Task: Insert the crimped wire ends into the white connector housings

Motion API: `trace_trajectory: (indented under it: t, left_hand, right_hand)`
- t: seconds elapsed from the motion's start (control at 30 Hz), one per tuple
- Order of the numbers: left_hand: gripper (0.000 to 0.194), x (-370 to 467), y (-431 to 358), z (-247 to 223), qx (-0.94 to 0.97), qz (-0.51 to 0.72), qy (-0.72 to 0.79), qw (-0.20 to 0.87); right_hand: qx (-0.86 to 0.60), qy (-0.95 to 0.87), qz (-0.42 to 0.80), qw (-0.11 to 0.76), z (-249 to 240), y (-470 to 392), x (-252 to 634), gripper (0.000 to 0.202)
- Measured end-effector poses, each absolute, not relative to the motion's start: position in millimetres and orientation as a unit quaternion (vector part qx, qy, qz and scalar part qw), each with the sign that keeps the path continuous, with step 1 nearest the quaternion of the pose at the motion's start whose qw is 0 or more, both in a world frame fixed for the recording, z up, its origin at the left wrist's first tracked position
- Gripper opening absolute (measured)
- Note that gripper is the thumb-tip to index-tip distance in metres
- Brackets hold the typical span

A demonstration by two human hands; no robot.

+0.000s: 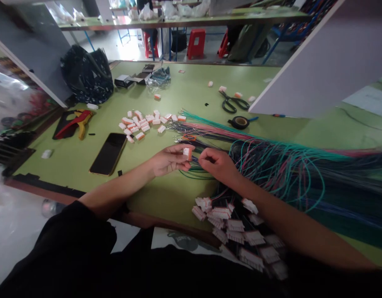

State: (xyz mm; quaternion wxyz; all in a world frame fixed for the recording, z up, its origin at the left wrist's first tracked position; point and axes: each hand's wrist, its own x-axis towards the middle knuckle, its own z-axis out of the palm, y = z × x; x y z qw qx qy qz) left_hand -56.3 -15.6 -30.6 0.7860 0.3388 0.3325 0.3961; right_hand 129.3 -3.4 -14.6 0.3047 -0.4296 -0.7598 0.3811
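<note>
- Your left hand (166, 161) is pinching the connector (187, 154), so it's the nearer hand.
- Connector is sitting between your hands, just left of your right hand (219, 165), long axis seemingly pointing away from you, orange side facing right.
- Right fingers are bending inward near dark wires (194, 158); can't tell if they're gripping any.

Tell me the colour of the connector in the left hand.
The connector is white and orange; head view.

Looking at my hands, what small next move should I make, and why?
Probably press the thin dark wire toward the small white-and-orange plastic connector: your left hand holds the connector, your right hand is close beside it, and the wire's seating is too small to tell.
</note>
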Motion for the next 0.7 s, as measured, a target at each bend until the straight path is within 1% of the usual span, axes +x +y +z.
trace_trajectory:
  t: [0.2,0.4,0.5,0.7]
  left_hand:
    - [0.035,-56.5,-15.9,-32.4,0.383,0.396,0.338,0.763]
    - [0.039,-56.5,-16.3,-37.4,0.433,0.399,0.344,0.732]
    - [0.038,-55.7,-16.4,-38.6,0.443,0.405,0.345,0.721]
    - [0.034,-52.8,-15.9,-42.5,0.445,0.433,0.314,0.719]
  right_hand:
    - [-0.433,-0.769,0.364,0.299,-15.9,-4.5,129.0,0.008]
    - [-0.424,-0.777,0.361,0.296,-16.9,-4.4,129.1,0.008]
    - [-0.427,-0.782,0.349,0.291,-16.8,-4.3,129.0,0.008]
    - [-0.417,-0.801,0.322,0.283,-17.0,-3.0,130.2,0.014]
